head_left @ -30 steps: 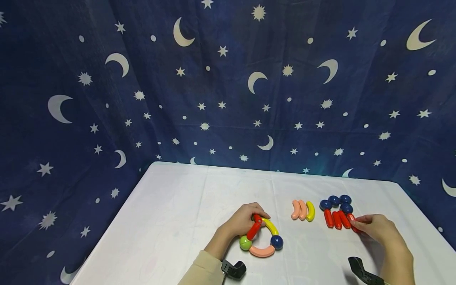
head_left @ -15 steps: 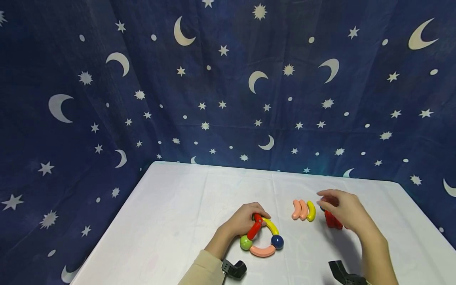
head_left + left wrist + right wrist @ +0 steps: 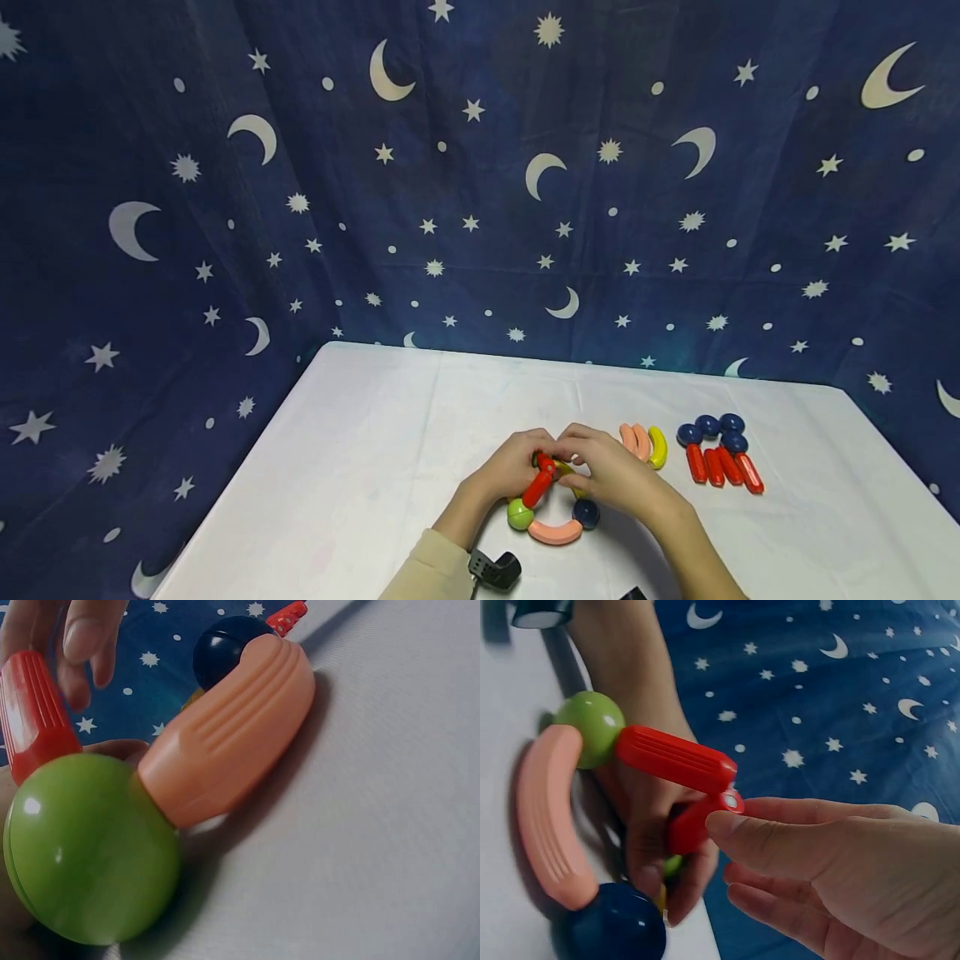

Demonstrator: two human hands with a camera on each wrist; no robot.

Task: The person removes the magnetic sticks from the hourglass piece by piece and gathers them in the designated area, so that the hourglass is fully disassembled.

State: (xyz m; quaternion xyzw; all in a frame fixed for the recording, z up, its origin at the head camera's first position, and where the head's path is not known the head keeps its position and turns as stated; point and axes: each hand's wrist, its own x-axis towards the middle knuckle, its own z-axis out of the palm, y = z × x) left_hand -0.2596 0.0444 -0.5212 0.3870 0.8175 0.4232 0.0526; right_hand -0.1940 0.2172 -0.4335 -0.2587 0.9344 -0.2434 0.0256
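A ring of toy building rods and balls stands on the white table. It joins a green ball (image 3: pixel 94 847), a pink curved rod (image 3: pixel 555 533), a dark blue ball (image 3: pixel 587 513), a yellow curved rod (image 3: pixel 564 470) and red rods (image 3: pixel 676 759) meeting end to end. My left hand (image 3: pixel 510 467) grips the ring's far side, its fingers around a lower red rod and another green piece, both partly hidden. My right hand (image 3: pixel 611 475) is at the ring's far right, thumb and fingers spread beside the red rods' joint; whether it touches them I cannot tell.
To the right lie two pink curved rods (image 3: pixel 641 442) and a yellow curved rod (image 3: pixel 657 448). Beyond them several blue balls (image 3: pixel 708 427) and several red rods (image 3: pixel 715 468) lie grouped. A blue cloth (image 3: pixel 480 208) with moons and stars hangs behind the table.
My right hand has left the red rod at the right group and travelled left to the ring; that rod stays on the table. My left hand keeps its grip in place.
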